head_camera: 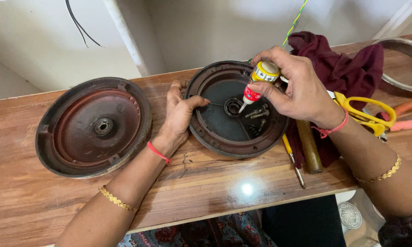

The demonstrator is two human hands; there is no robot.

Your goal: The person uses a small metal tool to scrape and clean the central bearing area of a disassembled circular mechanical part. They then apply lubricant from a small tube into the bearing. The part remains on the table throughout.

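Note:
My right hand (302, 87) grips a small yellow and red squeeze bottle (258, 83), tipped nozzle-down over the centre bearing (233, 106) of a round dark metal cover (215, 132). Loose bolts (257, 113) lie inside that cover, just right of the nozzle. My left hand (177, 116) rests on the cover's left rim, thumb hooked over its edge, steadying it. A second round metal cover (94, 126), reddish brown with a hub in the middle, lies apart to the left on the wooden table (41, 201).
A maroon cloth (348, 68) lies behind my right hand. Yellow-handled scissors (366, 114), orange-handled pliers (409, 116), a wooden-handled tool (309, 146) and a yellow screwdriver (292, 158) sit at the right. A metal ring (405, 64) is at the far right corner.

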